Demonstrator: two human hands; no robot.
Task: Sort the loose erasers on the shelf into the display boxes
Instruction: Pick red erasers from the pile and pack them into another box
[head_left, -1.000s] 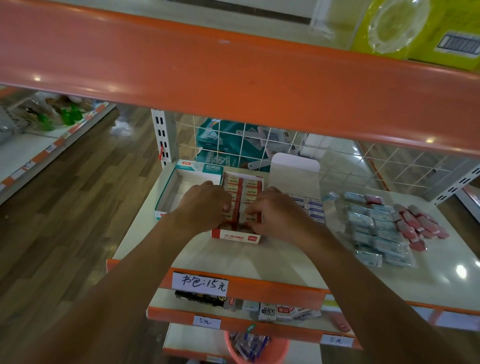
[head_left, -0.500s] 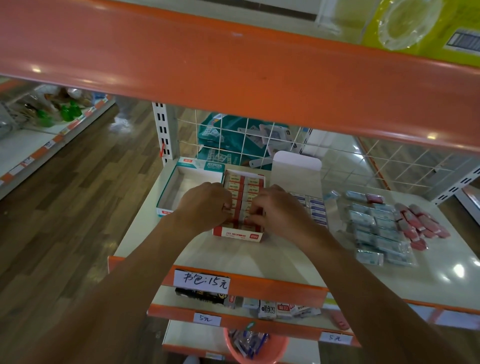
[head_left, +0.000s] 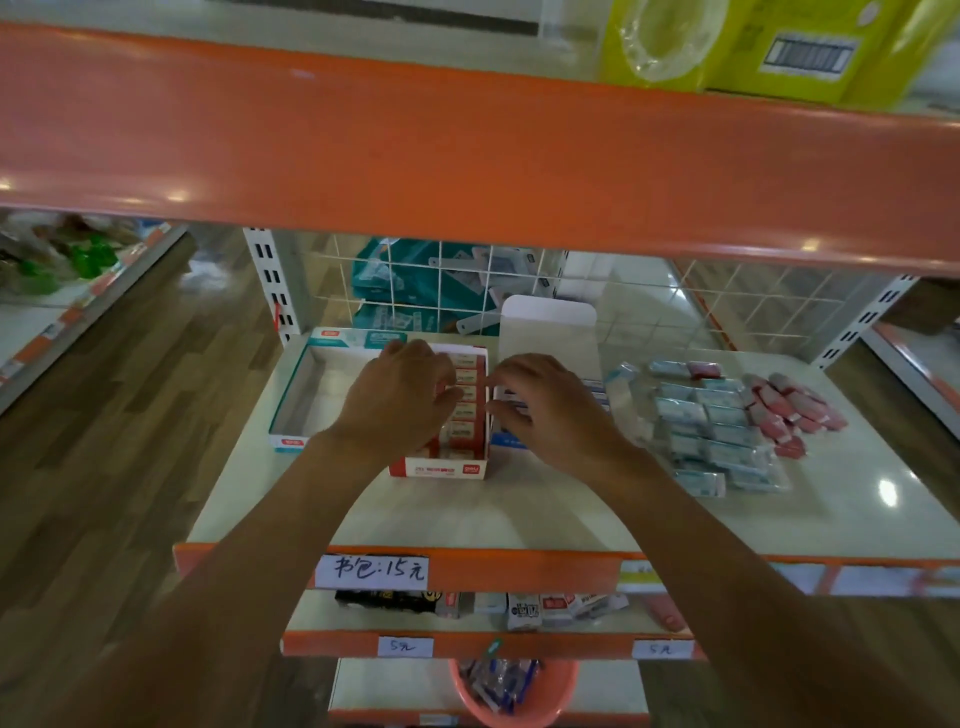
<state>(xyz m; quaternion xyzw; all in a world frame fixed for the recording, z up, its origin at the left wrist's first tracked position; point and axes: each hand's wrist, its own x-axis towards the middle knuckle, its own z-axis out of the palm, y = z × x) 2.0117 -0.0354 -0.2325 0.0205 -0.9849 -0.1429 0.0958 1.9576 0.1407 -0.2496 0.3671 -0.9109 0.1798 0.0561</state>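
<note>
Curled fingers (head_left: 448, 399) of the left hand (head_left: 400, 395) hang over the packed rows in the red display box (head_left: 441, 470), likely squaring them; the right hand (head_left: 550, 410) crooks just beside its right wall. Whether either pinches an eraser cannot be told. Loose erasers (head_left: 711, 421) lie heaped further right on the shelf (head_left: 467, 512), the blue box (head_left: 506, 441) under the right hand mostly hidden

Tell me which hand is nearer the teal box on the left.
Left. The left hand is over the red box right beside the teal box; the right hand lies farther right, past the red box.
</note>
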